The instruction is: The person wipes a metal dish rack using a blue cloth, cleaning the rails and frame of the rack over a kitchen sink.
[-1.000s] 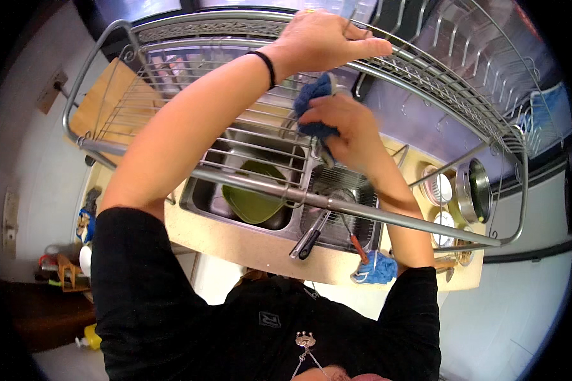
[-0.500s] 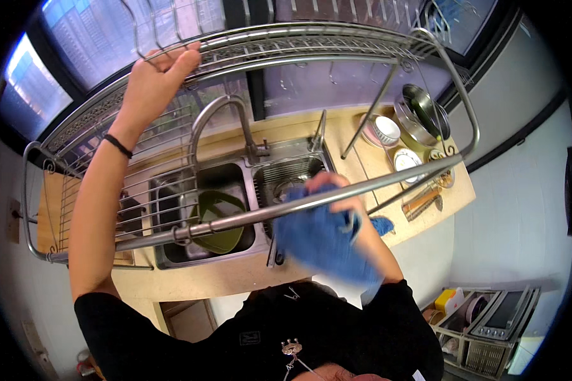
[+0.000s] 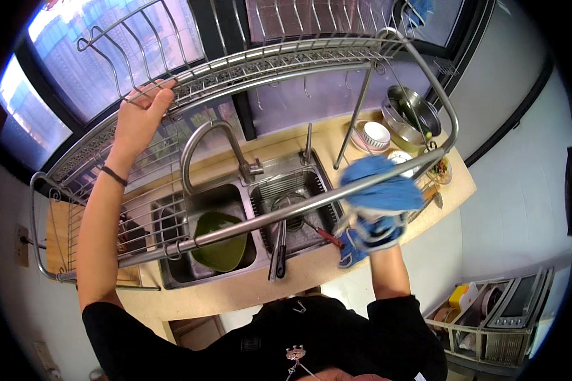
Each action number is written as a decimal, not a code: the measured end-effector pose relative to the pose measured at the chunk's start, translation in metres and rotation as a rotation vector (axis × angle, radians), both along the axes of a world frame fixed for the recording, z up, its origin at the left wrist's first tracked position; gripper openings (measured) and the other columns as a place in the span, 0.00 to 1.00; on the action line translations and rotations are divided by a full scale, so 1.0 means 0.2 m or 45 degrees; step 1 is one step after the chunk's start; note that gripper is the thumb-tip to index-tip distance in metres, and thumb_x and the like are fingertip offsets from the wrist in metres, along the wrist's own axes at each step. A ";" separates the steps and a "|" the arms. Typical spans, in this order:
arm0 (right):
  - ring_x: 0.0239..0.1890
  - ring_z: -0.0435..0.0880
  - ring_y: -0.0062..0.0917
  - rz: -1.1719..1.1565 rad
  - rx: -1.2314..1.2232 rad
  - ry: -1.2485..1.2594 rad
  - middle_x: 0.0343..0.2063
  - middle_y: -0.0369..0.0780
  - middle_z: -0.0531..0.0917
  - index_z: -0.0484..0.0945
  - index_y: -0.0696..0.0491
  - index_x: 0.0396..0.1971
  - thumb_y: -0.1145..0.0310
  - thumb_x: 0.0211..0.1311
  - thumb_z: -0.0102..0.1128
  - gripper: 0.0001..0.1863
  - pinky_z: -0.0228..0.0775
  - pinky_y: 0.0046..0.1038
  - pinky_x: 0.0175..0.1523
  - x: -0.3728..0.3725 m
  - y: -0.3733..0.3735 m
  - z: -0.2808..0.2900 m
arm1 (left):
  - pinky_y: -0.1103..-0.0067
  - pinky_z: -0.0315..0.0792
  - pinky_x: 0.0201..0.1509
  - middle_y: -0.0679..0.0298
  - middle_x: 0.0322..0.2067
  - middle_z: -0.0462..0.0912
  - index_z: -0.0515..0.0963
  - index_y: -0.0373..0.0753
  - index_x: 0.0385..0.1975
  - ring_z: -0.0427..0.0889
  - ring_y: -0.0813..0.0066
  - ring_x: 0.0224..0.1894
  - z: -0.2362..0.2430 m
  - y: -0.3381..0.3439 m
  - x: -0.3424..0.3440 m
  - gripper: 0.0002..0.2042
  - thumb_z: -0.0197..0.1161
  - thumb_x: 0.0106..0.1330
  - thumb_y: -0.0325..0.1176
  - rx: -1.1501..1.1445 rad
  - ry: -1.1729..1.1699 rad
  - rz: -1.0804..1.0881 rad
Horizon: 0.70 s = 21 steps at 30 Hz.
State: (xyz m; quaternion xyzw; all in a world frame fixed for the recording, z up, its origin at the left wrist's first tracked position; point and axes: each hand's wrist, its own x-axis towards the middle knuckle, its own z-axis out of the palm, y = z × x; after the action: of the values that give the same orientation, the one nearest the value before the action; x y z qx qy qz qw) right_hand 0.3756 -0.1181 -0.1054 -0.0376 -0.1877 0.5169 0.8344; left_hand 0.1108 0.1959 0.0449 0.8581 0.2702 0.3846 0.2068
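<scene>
At the far left of the wire dish rack (image 3: 260,223), my left hand (image 3: 140,124) is closed around the back rail, fingers wrapped over the wire. My right hand is at the right, beneath the rack's front bar. A bunched blue cloth (image 3: 378,184) with pale edges hangs from it and hides its fingers; motion blurs the cloth. Just beside it, a second blue cloth (image 3: 351,249) lies at the counter's front edge. The rack spans the double sink, and its rails cross in front of much of the scene.
A green basin (image 3: 219,251) sits in the left sink bowl beneath the curved faucet (image 3: 185,155). A strainer with a red handle (image 3: 324,235) lies in the right bowl. Black-handled utensils (image 3: 279,260) cross the sink edge. Bowls (image 3: 377,134) and metal pots (image 3: 419,114) stand back right.
My right hand has swung right and away from my body with the blue cloth, uncovering the right sink bowl. My left hand keeps its hold on the rail. The view has shifted slightly.
</scene>
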 end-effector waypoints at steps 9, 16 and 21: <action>0.46 0.81 0.28 -1.329 -0.569 -0.925 0.45 0.41 0.82 0.71 0.57 0.59 0.68 0.58 0.63 0.28 0.73 0.31 0.56 0.70 0.36 -0.15 | 0.80 0.72 0.49 0.62 0.45 0.83 0.82 0.35 0.49 0.79 0.78 0.43 -0.01 0.00 -0.02 0.22 0.62 0.68 0.49 0.025 0.043 0.017; 0.46 0.81 0.45 -1.574 -1.492 -1.913 0.40 0.50 0.84 0.80 0.52 0.46 0.56 0.45 0.66 0.26 0.72 0.37 0.53 1.00 0.71 0.22 | 0.78 0.72 0.50 0.61 0.48 0.82 0.82 0.34 0.49 0.78 0.76 0.45 -0.03 0.03 -0.01 0.23 0.63 0.68 0.49 -0.079 -0.062 -0.041; 0.43 0.83 0.47 -1.820 -1.697 -1.909 0.39 0.50 0.85 0.81 0.50 0.44 0.50 0.47 0.63 0.26 0.74 0.43 0.48 0.86 0.78 0.17 | 0.79 0.70 0.51 0.62 0.44 0.82 0.82 0.35 0.50 0.77 0.77 0.46 -0.06 0.05 -0.04 0.23 0.61 0.68 0.49 -0.013 -0.079 -0.067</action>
State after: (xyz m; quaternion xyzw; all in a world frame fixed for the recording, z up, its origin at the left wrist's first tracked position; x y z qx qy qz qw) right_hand 0.5485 0.0385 -0.0717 -0.8376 -0.2570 -0.2106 0.4336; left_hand 0.1035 0.2051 0.0335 0.8515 0.2430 0.4041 0.2295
